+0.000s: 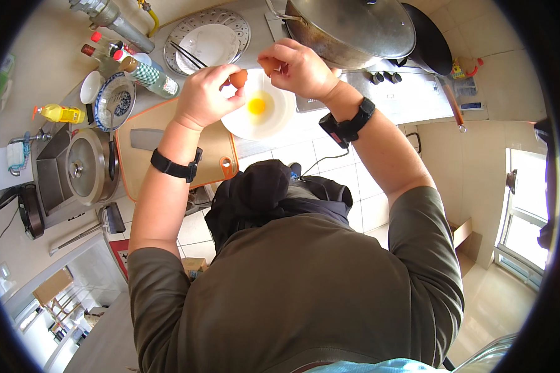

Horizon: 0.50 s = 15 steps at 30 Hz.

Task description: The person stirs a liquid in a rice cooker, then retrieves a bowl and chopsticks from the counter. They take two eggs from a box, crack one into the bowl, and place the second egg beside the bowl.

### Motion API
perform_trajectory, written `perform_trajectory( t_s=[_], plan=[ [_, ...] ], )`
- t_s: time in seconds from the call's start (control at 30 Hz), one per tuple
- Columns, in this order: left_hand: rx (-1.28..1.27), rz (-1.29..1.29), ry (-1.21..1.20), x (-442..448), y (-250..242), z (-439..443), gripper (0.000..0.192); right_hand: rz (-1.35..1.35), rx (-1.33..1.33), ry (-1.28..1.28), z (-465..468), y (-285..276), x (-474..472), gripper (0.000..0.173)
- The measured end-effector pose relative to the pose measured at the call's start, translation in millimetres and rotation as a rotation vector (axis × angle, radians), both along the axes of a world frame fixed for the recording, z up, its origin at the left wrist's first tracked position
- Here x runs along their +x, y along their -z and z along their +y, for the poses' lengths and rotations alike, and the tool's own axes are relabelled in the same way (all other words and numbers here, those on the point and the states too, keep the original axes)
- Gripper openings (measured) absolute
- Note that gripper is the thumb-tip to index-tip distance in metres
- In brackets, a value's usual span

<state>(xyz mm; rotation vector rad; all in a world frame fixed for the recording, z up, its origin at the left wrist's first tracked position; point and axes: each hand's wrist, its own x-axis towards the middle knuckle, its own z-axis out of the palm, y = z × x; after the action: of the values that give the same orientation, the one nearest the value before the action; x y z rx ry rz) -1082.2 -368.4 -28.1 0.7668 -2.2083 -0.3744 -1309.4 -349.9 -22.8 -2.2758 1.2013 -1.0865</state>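
Observation:
In my left hand (210, 95) is one half of a brown eggshell (238, 79), held at the upper left of a white bowl (282, 116). My right hand (301, 67) grips the other piece of brown eggshell (268, 66) above the bowl's upper part. The two shell pieces are apart. Down in the bowl lies a raw egg yolk (256, 106). To the bowl's left, a cutting board with an orange rim (182, 163) carries a cleaver (145, 139), partly hidden by my left forearm.
Behind my hands are a white plate (210, 42) with dark chopsticks (189, 55) and a large lidded pot (308, 42) on the stove. Glass bottles (147, 74), a blue-and-white bowl (103, 105) and a lidded pan (81, 172) beside the sink (51, 170) stand at left.

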Motion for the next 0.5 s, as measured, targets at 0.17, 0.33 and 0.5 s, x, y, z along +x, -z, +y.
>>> perform_trajectory(
  t_s=[0.17,0.33,0.5],
  plan=[
    [-0.139,0.055,-0.03,3,-21,1,0.029,-0.058,-0.149,0.014,1,-20,-1,0.031],
    [-0.018,-0.026,-0.007,-1,-4,7,0.026,0.09,0.074,0.01,5,7,5,0.03],
    [0.067,-0.013,-0.061,4,15,11,0.026,-0.044,0.1,0.087,13,37,-2,0.027]
  ],
)
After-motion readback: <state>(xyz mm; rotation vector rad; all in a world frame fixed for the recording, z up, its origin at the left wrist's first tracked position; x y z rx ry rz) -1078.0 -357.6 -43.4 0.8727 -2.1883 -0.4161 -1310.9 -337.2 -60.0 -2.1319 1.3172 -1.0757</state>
